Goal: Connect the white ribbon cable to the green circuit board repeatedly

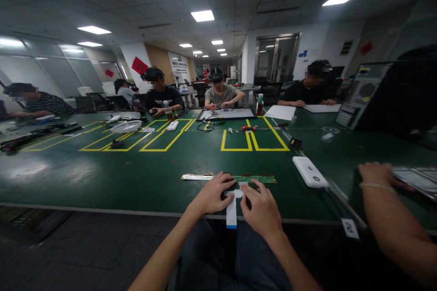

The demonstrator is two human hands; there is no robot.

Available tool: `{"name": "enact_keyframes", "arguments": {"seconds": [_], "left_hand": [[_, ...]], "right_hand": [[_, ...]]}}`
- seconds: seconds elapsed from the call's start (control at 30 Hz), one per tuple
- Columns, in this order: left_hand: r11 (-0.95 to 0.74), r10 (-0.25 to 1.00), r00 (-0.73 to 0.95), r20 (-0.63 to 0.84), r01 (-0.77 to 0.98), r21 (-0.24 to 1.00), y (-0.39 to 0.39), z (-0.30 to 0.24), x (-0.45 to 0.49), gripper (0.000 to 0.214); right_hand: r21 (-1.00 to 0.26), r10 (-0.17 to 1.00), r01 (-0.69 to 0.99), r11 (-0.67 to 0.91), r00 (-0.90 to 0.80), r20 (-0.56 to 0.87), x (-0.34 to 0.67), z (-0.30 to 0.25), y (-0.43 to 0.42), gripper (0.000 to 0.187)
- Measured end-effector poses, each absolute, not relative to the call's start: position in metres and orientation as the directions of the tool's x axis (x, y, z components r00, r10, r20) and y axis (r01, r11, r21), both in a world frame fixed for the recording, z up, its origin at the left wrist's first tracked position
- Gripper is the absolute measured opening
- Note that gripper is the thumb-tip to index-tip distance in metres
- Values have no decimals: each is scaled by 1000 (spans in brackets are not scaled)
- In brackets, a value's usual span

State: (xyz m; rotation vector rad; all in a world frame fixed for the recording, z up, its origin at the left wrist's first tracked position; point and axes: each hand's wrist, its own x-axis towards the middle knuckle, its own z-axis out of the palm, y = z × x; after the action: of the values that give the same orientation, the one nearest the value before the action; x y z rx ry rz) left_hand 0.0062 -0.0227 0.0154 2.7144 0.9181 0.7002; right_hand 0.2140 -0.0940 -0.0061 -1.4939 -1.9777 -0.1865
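Observation:
A long, narrow green circuit board [254,179] lies across the green table in front of me, its left end covered by a silvery strip. My left hand [215,192] has its fingers over the board's middle, pressing on it, while its thumb reaches down beside a white flat ribbon cable [231,213]. That cable bends near the board and hangs past the table edge, ending in a blue tip. The fingers of my right hand [261,207] are on the cable's upper end, close to the board's near edge. The exact contact there is partly hidden by the fingers.
A white power bank [309,172] with a black cable lies to the right. Beyond it are a co-worker's arm [392,209] and a computer case [362,93]. Yellow tape outlines [237,149], a red-handled screwdriver [249,128] and a white round fan-like part [126,126] are farther back; several people sit opposite.

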Motion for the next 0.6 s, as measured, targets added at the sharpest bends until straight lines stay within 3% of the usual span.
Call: {"name": "enact_keyframes", "arguments": {"seconds": [0.3, 0.6], "left_hand": [[-769, 639, 664, 389, 544, 335, -23, 9, 6, 51], [-880, 465, 847, 257, 411, 238, -25, 25, 6, 51]], "right_hand": [[-287, 763, 868, 404, -147, 629, 216, -7, -96, 34], [-291, 735, 836, 466, -183, 652, 218, -9, -100, 21]]}}
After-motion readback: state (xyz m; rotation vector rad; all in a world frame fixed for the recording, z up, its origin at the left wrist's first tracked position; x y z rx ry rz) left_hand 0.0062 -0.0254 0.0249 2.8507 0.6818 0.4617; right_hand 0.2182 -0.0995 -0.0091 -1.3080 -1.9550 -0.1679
